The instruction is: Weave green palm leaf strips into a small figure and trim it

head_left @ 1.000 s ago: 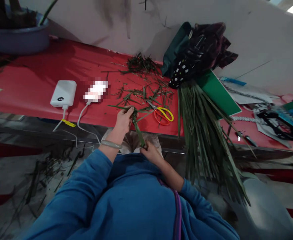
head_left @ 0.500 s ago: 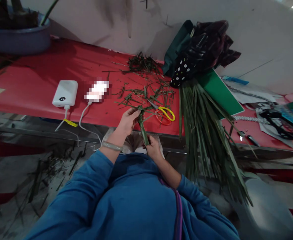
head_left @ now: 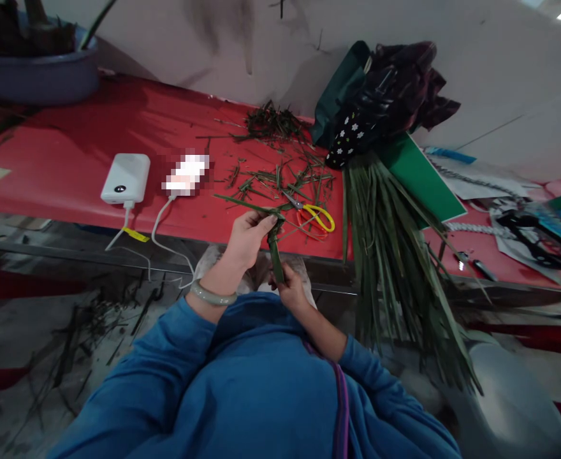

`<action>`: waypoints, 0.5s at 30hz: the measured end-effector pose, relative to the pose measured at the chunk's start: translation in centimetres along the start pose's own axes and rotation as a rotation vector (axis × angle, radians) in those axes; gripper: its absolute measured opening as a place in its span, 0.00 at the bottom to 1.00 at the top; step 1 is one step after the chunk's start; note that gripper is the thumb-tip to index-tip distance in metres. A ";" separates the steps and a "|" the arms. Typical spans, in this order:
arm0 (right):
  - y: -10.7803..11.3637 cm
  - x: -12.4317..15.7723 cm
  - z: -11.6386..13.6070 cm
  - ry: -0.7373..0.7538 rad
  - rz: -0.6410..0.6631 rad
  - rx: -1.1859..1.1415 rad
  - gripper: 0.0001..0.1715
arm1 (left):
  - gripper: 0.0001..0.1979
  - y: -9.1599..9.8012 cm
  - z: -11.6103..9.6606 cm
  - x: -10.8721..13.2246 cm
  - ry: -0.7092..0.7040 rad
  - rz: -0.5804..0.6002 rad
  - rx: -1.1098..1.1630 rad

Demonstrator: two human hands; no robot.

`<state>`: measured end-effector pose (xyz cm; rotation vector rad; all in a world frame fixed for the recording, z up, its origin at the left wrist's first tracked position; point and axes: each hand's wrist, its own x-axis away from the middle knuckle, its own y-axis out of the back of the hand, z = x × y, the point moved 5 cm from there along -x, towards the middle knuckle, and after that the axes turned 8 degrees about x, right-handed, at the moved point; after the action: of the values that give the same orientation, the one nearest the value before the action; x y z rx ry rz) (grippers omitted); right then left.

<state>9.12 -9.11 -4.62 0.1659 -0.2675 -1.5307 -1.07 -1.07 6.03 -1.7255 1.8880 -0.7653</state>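
Note:
Between my hands is a folded piece of green palm leaf [head_left: 276, 255], with a knotted top and thin strips sticking out to both sides. My left hand [head_left: 249, 237], with a pale bangle at its wrist, pinches the knotted top between thumb and fingers. Lower down, my right hand [head_left: 291, 285] is closed round the bottom end of the broad strip; some of its fingers are hidden. Just beyond the leaf piece, scissors [head_left: 316, 215] with yellow and red handles lie on the red-covered table [head_left: 166, 115].
Leaf scraps [head_left: 275, 121] litter the table's back. A white power bank [head_left: 126, 178] and a blurred-out phone [head_left: 185, 175] with cables lie left. Long palm leaves [head_left: 386, 236] hang over the edge at right, beside a dark bag [head_left: 395, 89]. A blue basin [head_left: 36, 76] stands far left.
My left hand has shifted slightly right and down with the knotted top. A long leaf strip now points out to the left above it. My right hand has dropped slightly.

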 end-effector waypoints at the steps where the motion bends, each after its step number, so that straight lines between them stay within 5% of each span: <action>1: -0.1 0.0 -0.1 0.002 0.002 -0.003 0.09 | 0.08 0.1 0.0 0.0 -0.004 0.002 -0.001; 9: -0.5 -0.6 -0.1 0.066 0.031 -0.030 0.10 | 0.09 0.4 0.3 -0.3 -0.026 0.013 -0.027; 15: 0.4 -0.5 -0.5 0.000 -0.079 0.155 0.13 | 0.11 0.4 -0.7 -1.5 -0.011 0.015 0.035</action>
<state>9.66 -8.67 -5.04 0.3018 -0.3840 -1.5878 -1.71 0.54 6.19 -1.6892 1.8665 -0.7772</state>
